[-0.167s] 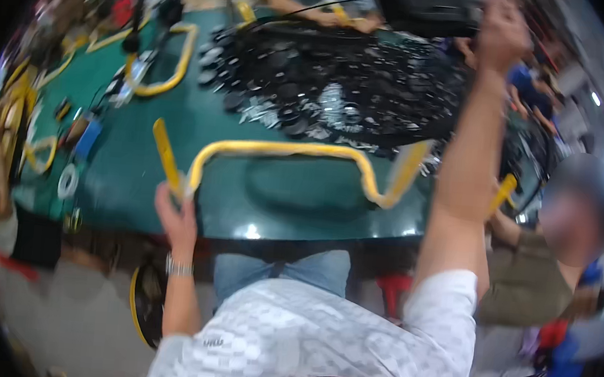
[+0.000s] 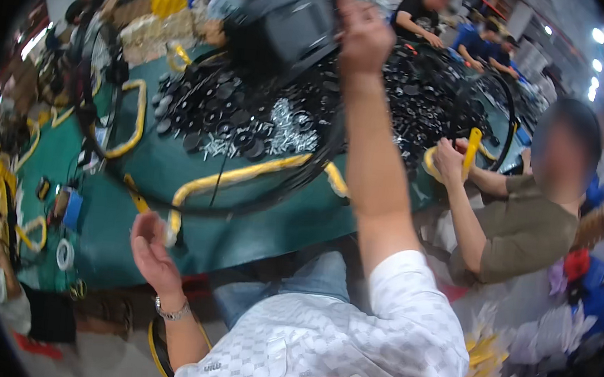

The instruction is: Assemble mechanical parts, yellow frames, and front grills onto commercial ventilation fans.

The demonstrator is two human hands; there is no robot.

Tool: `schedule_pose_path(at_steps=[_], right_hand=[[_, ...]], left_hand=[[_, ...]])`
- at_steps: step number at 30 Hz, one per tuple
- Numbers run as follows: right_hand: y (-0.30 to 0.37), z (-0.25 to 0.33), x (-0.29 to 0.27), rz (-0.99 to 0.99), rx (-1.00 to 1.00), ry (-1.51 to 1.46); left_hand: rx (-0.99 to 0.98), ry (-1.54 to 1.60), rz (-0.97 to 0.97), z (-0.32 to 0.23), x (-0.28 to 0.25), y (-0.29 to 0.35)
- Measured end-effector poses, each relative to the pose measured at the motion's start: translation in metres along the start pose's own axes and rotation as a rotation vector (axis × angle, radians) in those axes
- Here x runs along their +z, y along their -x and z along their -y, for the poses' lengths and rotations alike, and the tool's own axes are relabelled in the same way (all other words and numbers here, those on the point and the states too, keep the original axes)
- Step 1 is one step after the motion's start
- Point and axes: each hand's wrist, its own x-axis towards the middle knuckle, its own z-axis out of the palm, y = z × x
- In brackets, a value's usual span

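My right hand (image 2: 365, 40) is raised over the table, its fingers closed at the edge of a black boxy device (image 2: 291, 26) with a glossy panel; blur hides the exact grip. A large thin black hoop (image 2: 221, 213) hangs below and around the device; how they join I cannot make out. Under the hoop, a bent yellow tube frame (image 2: 235, 175) with flat yellow end pieces lies on the green table (image 2: 276, 233). My right forearm covers its right end. Beside its left end, my left hand (image 2: 156, 251) is open, fingers upward, holding nothing visible.
A heap of black round parts (image 2: 223, 99) and loose silver screws (image 2: 285, 133) covers the table's middle. Another yellow frame (image 2: 135, 120) lies to the left. At my right, a co-worker (image 2: 522, 222) holds a yellow piece (image 2: 471, 151); others stand at the far side.
The black device has come left and further into view with my right hand, bringing the hoop over the yellow frame. My left hand has come away from the frame's end. The view has shifted.
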Motion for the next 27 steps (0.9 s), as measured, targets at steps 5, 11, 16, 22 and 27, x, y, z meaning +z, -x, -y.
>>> schedule_pose_path(at_steps=[5,11,16,22,27], right_hand=[[0.072,0.071,0.037,-0.264,0.852,-0.933],[0.146,0.075,0.047,-0.302,1.24,-1.089],[0.164,0.059,0.008,0.246,1.245,-0.737],[0.21,0.091,-0.141,0.51,1.031,-1.543],[0.258,0.102,-0.17,0.563,1.388,-1.158]], left_hand=[[-1.147,0.893,0.45,0.011,0.073,0.031],[-1.132,1.589,0.034,0.024,0.08,0.055],[-0.991,1.405,0.02,0.054,0.054,0.05],[-0.731,0.642,0.042,0.056,0.004,0.033],[-0.648,0.336,0.037,0.044,-0.014,0.04]])
